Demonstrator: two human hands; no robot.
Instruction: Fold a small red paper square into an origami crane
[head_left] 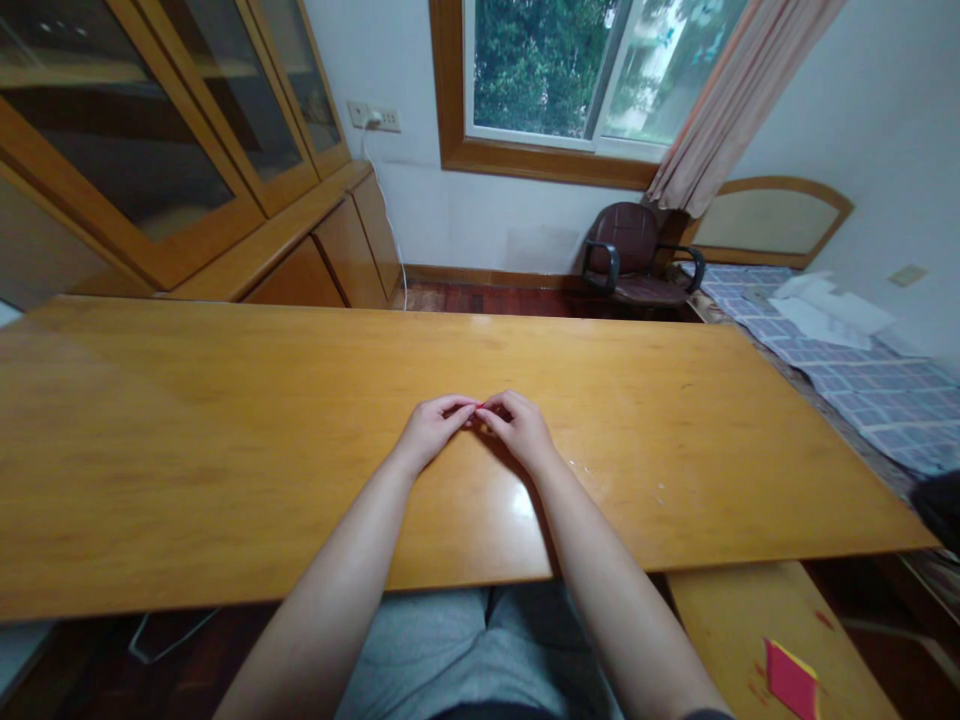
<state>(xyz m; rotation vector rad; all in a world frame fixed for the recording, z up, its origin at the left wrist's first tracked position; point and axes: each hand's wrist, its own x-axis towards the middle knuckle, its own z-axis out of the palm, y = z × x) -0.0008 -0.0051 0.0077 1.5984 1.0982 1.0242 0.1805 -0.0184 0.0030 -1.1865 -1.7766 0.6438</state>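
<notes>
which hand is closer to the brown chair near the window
Right. The chair stands beyond the table, off to the right. The right hand is on that side; the left hand is left of the right one, so farther away.

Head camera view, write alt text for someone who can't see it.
A person's left hand and right hand pinch a small red item over a long wooden table. Beyond it are a glass-doored cabinet, a window and a dark chair.
</notes>
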